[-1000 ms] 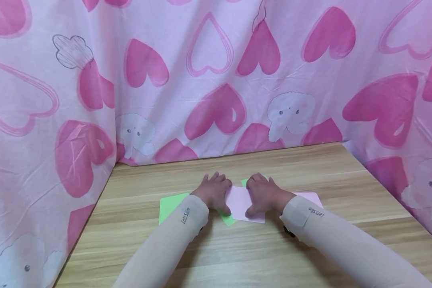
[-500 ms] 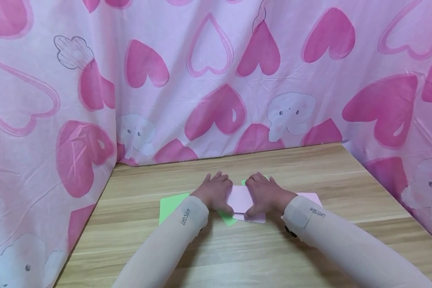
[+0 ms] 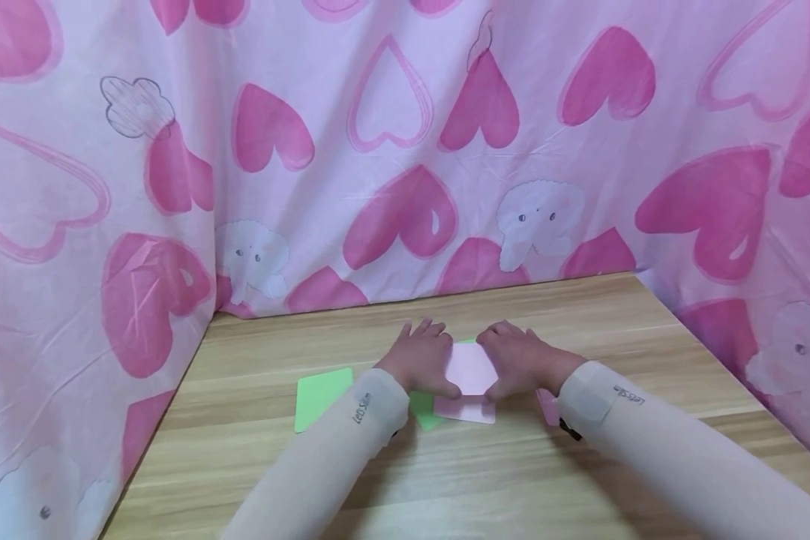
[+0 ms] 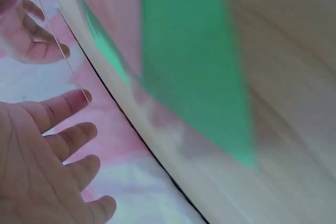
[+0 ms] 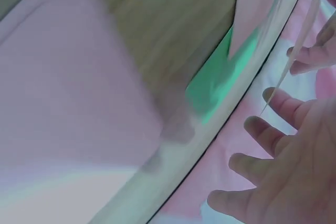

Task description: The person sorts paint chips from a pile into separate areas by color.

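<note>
Between the two hands a pink card [image 3: 471,369] is held raised; both wrist views show it nearly edge-on as a thin line. My left hand [image 3: 420,361] grips its left edge, thumb at the near side and fingers at the far side. On the opposite edge my right hand [image 3: 523,361] grips it the same way. Beneath lies another pink card [image 3: 466,409], overlapping a green card [image 3: 425,409] on the table. The raised card and the hands hide part of this pile.
A separate green card [image 3: 322,397] lies left of the left forearm. Partly covered by the right wrist is another pink card [image 3: 549,407]. The wooden tabletop [image 3: 256,480] is bordered by a pink heart-patterned cloth [image 3: 398,217] at the back and sides.
Both hands have raised the pink card off the pile and shifted right with it. More of the pink card below now shows. The head view has tilted slightly.
</note>
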A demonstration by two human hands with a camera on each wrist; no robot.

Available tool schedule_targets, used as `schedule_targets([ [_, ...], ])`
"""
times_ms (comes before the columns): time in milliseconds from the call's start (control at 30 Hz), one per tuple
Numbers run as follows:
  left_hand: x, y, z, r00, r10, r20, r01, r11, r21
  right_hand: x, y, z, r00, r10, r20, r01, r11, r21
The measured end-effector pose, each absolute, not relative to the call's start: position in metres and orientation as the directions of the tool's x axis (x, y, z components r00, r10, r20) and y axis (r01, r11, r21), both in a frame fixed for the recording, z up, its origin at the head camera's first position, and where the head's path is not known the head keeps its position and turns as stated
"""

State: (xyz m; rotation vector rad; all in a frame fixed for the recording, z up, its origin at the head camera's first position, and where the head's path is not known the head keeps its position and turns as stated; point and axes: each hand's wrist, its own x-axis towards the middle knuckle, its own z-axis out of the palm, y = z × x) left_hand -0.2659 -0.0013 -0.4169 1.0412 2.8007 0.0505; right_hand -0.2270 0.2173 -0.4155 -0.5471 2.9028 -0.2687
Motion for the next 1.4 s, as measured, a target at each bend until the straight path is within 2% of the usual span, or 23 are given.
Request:
schedule_targets([
  [300,-0.246,0.060,-0.407,-0.756,0.645,-0.113,0.643,0.764,0.060,-0.206,0.273,-0.408,-0.937,-0.322,-0.134,-0.295,0.937,-0.189],
  [500,-0.237,0.097,-0.416,-0.743,0.662,-0.098,0.662,0.748,0.036,-0.191,0.304,-0.408,-0.949,-0.276,-0.151,-0.249,0.952,-0.178],
  [700,-0.230,0.122,-0.426,-0.738,0.672,-0.062,0.671,0.741,0.034,-0.182,0.328,-0.412,-0.952,-0.282,-0.122,-0.263,0.953,-0.148],
  [900,-0.224,0.144,-0.433,-0.740,0.670,-0.063,0.669,0.742,0.031,-0.171,0.348,-0.415,-0.958,-0.247,-0.148,-0.225,0.962,-0.154],
  [1133,-0.219,0.157,-0.438,-0.736,0.672,-0.077,0.675,0.737,-0.017,-0.168,0.358,-0.423,-0.952,-0.277,-0.130,-0.255,0.953,-0.167],
  [1400,-0.214,0.159,-0.439,-0.732,0.676,-0.086,0.679,0.734,-0.017,-0.166,0.360,-0.427,-0.948,-0.279,-0.155,-0.255,0.954,-0.160],
])
